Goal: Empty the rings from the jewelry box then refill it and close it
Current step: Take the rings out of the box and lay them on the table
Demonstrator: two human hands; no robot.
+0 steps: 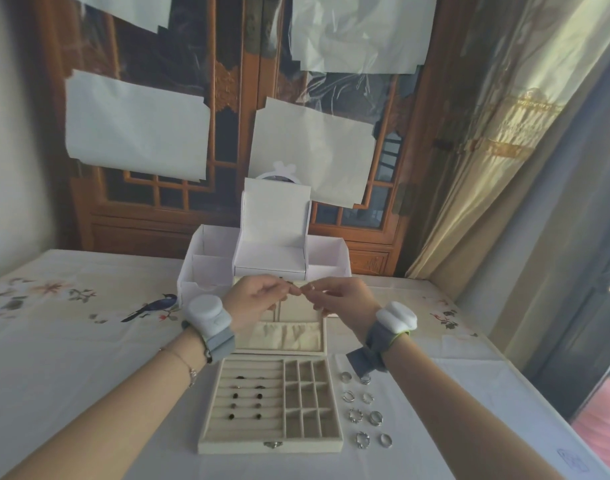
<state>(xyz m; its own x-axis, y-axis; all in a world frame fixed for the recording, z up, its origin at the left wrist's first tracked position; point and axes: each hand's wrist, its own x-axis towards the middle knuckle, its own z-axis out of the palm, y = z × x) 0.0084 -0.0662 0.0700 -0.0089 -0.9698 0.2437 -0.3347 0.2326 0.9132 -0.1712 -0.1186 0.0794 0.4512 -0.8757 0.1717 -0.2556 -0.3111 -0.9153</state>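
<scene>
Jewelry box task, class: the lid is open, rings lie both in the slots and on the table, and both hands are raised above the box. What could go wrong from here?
1. The right hand seems to pinch a small ring high above the jewelry box; if dropped, it may bounce away.
2. The loose rings lie beneath the right forearm; a lowered arm could scatter them.
3. Dark rings remain in the slots and could be overlooked.

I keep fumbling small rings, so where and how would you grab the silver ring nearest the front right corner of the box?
Pinch the ring across its band from straight above, thumb and forefinger on opposite sides. It seems to lie flat on the tablecloth, apart from its neighbour, so nothing blocks a top approach.
</scene>
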